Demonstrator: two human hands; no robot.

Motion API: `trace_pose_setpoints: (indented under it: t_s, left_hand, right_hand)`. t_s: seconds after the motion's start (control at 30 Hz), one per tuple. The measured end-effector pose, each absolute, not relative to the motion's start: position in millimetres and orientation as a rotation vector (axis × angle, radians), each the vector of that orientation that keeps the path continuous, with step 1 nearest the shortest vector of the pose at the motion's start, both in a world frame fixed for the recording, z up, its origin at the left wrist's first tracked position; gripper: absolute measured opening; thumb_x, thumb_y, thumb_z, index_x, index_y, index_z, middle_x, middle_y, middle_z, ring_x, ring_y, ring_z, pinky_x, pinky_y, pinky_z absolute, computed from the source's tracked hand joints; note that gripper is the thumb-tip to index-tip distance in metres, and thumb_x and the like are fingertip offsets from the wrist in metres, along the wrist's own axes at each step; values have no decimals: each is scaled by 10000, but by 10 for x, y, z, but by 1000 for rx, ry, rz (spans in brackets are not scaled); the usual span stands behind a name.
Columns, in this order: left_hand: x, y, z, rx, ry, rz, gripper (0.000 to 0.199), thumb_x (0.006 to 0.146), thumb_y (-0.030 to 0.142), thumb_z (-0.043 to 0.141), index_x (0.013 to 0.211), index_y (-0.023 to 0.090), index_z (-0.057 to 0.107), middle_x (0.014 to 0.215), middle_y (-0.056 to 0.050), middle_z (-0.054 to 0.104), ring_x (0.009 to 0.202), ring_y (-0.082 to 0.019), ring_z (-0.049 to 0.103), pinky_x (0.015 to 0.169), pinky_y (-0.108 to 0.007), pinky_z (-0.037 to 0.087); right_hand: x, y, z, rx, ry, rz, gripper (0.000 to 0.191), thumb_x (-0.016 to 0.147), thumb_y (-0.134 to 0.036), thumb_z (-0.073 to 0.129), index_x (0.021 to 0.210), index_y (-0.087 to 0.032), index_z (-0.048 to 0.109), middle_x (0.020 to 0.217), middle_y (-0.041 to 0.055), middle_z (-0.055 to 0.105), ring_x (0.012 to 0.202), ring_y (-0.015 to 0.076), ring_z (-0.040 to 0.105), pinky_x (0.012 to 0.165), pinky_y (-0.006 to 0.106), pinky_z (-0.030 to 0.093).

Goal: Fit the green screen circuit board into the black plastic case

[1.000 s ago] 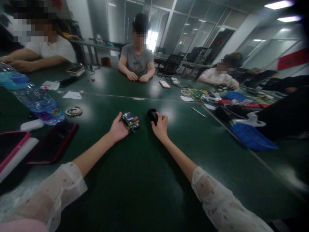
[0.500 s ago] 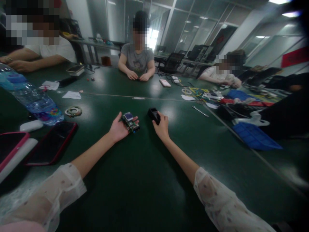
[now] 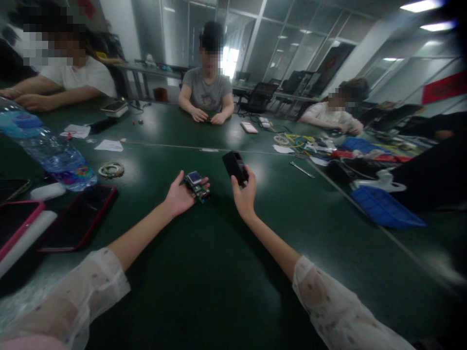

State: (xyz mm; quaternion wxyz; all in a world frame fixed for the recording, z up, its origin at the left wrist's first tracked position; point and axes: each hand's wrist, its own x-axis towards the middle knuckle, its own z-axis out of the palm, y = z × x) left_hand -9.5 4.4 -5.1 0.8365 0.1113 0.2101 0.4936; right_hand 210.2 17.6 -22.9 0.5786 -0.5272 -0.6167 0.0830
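Palm up over the green table (image 3: 204, 282), my left hand (image 3: 178, 200) carries a small circuit board (image 3: 200, 188) with a little square screen on top. The board rests across the fingers, and the thumb stands out to the side. To the right of it, my right hand (image 3: 245, 195) grips a black box-like case (image 3: 232, 164) between thumb and fingers. The case is tilted, with its far end raised; its underside is hidden. A short gap separates the board and the case.
A water bottle (image 3: 60, 148), a red-edged phone (image 3: 82, 216) and a coiled cable (image 3: 111, 169) lie left. To the right are a wrench (image 3: 302, 169), a blue tray (image 3: 386, 208) and tangled cables (image 3: 297, 141). Several people sit around the table, one (image 3: 207, 87) directly opposite.
My right hand has lifted and tilted the black case up from the tabletop, showing more of it. My left hand and the circuit board have stayed nearly still.
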Motion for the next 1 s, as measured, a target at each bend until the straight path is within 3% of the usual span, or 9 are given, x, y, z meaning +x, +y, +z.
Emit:
trace_pose_setpoints:
  t_s: [0.17, 0.47, 1.0]
  left_hand:
    - [-85, 47, -75, 270, 441, 1046, 597, 962, 560, 401, 1351, 114, 489, 1182, -183, 681, 1092, -331, 653, 1020, -487, 421]
    - [-75, 34, -26, 232, 456, 1010, 533, 978, 550, 360, 1139, 110, 615, 997, -150, 722, 1032, -310, 669, 974, -427, 454]
    - [-90, 107, -160, 369, 359, 953, 682, 947, 623, 352, 1370, 108, 498, 1131, -161, 702, 1098, -325, 632, 1031, -451, 371]
  right_hand:
    - [1793, -131, -133, -1115, -1523, 296, 541, 947, -398, 524, 1446, -259, 369, 1344, 124, 497, 1244, 250, 507, 1023, 482, 471]
    - [1620, -338, -96, -1006, -1806, 388, 560, 938, -298, 562, 1457, -333, 355, 1272, 85, 482, 1194, 232, 522, 1024, 456, 487]
    - [1625, -315, -105, -1069, -1804, 383, 544, 934, -296, 562, 1439, -292, 360, 1238, 98, 506, 1134, 236, 553, 982, 464, 513]
